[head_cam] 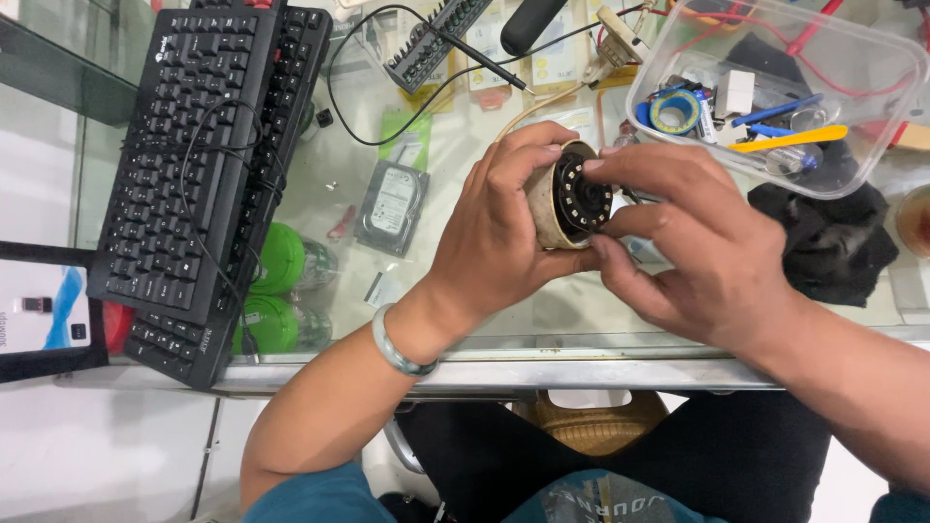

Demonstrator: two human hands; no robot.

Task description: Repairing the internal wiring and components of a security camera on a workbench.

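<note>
Both hands pinch a round camera housing [572, 199]; left hand [504, 237] wraps it; right hand [697, 242] fingers its face.

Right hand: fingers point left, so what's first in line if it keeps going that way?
The right hand already touches the round camera housing held by the left hand. Beyond those, probably the hard drive on the glass; depth unclear.

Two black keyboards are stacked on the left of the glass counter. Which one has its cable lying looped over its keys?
The upper keyboard, lying on top with all its keys showing. The lower keyboard shows only along the right and bottom edges.
</note>
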